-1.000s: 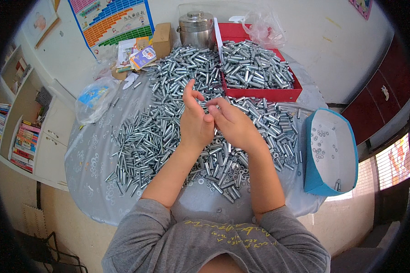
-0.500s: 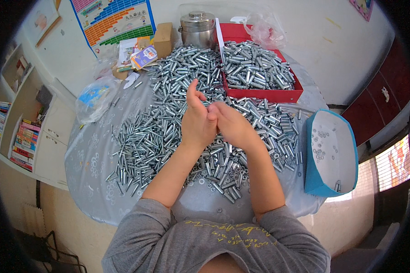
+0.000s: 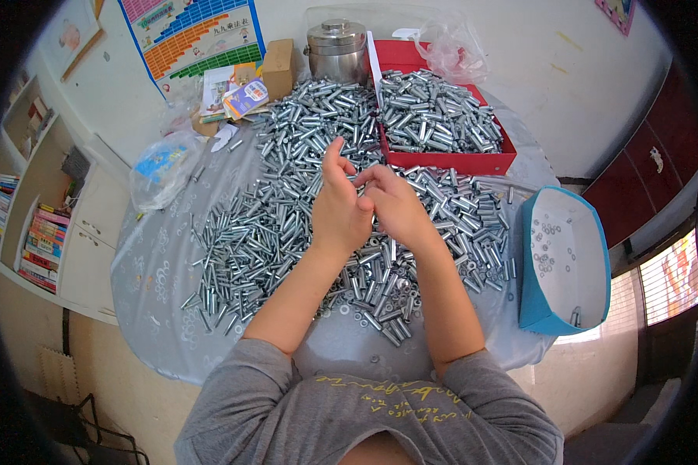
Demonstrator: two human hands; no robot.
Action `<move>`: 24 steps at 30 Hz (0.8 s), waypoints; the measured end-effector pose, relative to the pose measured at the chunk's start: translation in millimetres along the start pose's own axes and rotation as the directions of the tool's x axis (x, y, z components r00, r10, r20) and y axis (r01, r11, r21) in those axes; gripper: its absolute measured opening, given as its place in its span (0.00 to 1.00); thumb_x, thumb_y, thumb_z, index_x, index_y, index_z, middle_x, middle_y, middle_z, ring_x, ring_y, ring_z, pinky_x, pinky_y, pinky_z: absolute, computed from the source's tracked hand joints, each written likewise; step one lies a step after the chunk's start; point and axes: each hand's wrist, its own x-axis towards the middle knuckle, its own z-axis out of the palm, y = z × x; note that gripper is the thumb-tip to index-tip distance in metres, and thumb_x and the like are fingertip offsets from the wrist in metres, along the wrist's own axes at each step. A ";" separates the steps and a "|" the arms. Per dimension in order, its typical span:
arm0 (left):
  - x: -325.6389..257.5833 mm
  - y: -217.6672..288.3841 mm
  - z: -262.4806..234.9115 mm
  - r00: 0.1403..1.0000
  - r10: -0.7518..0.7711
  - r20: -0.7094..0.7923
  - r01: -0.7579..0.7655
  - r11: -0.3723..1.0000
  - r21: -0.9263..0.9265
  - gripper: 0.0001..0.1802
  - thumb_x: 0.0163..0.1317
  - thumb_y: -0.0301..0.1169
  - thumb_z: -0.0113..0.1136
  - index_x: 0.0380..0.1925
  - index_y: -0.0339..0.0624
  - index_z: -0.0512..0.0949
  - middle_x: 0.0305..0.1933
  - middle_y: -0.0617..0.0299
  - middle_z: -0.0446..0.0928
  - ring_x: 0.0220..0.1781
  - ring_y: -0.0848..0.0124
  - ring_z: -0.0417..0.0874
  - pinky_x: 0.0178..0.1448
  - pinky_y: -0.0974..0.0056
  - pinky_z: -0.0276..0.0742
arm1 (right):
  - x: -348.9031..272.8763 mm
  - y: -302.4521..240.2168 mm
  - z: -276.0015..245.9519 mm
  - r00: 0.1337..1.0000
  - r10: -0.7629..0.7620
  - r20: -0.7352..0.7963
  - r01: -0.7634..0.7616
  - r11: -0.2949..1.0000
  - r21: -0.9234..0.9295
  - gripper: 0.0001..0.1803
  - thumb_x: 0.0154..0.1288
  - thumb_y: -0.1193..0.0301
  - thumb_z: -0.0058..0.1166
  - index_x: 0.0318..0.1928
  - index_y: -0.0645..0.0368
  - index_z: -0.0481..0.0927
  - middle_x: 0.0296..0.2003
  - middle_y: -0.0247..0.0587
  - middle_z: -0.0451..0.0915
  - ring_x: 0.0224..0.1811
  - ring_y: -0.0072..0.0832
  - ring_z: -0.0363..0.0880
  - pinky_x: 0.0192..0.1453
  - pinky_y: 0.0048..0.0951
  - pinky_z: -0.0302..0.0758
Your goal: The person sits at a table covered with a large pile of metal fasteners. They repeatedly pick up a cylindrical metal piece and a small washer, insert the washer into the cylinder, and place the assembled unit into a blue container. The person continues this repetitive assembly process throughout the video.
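Over the middle of a big heap of silvery metal sleeve anchors (image 3: 248,248), my two hands meet. My left hand (image 3: 340,211) is raised with its palm turned to the right; one finger points up and away, the thumb lies toward the right hand. My right hand (image 3: 399,208) bends its fingers in against the left palm and thumb. Whatever lies between the hands is hidden by the fingers. Loose washers (image 3: 345,310) are scattered at the near edge of the heap, below my wrists.
A red box (image 3: 457,163) full of sleeve anchors stands at the back right. On the right is a blue fabric bin (image 3: 529,302) with washers inside. A steel pot (image 3: 337,58), a cardboard box (image 3: 278,68) and a plastic bag (image 3: 163,178) sit along the far and left sides.
My right hand's fingers have lifted and bent up, drawing slightly apart from the left hand's fingers. My left hand has shifted a little right. The heap looks the same.
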 end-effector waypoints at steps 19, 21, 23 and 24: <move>1.8 -2.4 1.0 0.998 -0.065 0.007 0.064 0.997 0.032 0.53 0.53 0.71 0.19 0.61 0.31 0.49 0.35 0.55 0.67 0.30 0.60 0.73 0.30 0.63 0.69 | -3.8 0.0 -5.6 0.995 -0.091 0.047 0.090 0.996 0.006 0.15 0.60 0.69 0.44 0.46 0.63 0.69 0.30 0.45 0.74 0.33 0.33 0.74 0.39 0.32 0.70; 2.3 -4.9 1.9 0.995 -0.101 0.025 0.101 0.995 -0.003 0.52 0.54 0.70 0.17 0.61 0.32 0.49 0.34 0.56 0.66 0.28 0.62 0.72 0.30 0.64 0.68 | -5.2 -3.0 -10.1 0.982 -0.153 -0.110 0.124 0.963 -0.238 0.17 0.58 0.68 0.45 0.47 0.61 0.69 0.33 0.50 0.75 0.38 0.40 0.75 0.42 0.36 0.70; 2.9 -7.2 1.2 0.992 -0.122 0.037 0.125 0.989 -0.075 0.51 0.55 0.69 0.16 0.61 0.32 0.49 0.33 0.57 0.66 0.27 0.64 0.71 0.30 0.65 0.67 | -1.6 8.0 -16.6 0.973 -0.108 -0.202 0.038 0.946 -0.323 0.18 0.56 0.66 0.46 0.47 0.60 0.69 0.35 0.53 0.74 0.41 0.44 0.74 0.45 0.38 0.70; 3.0 -6.8 1.8 0.993 -0.116 0.026 0.118 0.990 -0.075 0.50 0.56 0.68 0.15 0.61 0.33 0.50 0.33 0.58 0.65 0.27 0.66 0.69 0.31 0.66 0.65 | -0.5 10.8 -18.7 0.964 -0.088 -0.251 -0.009 0.933 -0.361 0.19 0.56 0.66 0.47 0.48 0.59 0.69 0.36 0.54 0.74 0.43 0.46 0.73 0.46 0.39 0.70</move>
